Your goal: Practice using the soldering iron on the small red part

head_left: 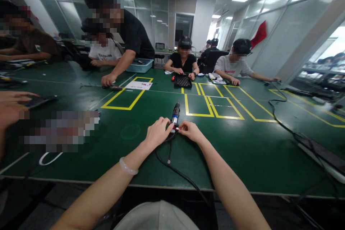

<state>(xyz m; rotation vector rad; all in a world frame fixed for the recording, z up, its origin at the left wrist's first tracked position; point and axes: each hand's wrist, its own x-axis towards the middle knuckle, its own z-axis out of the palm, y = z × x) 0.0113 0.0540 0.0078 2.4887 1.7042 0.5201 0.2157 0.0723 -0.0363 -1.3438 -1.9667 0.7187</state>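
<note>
A slim cylindrical motor-like device (175, 114) lies on the green table, its dark narrow tip pointing away from me and its body banded in blue and silver. My left hand (159, 132) is closed on the rear left side of it, thumb against the body. On the other side, my right hand (191, 131) pinches at a small reddish part by the device's rear end; the fingertips hide most of that part. A black cable (179, 173) runs from the rear toward me over the table edge. Beside it hangs a short lead with a ring terminal (169, 161).
Yellow tape rectangles (201, 115) mark the green table (256, 151). A white paper (139, 85), a blue basket (140, 66) and a black tray (183, 81) lie farther off. Several co-workers sit or lean around; one's hands (12, 106) are at left. Cables (285, 125) cross the right side.
</note>
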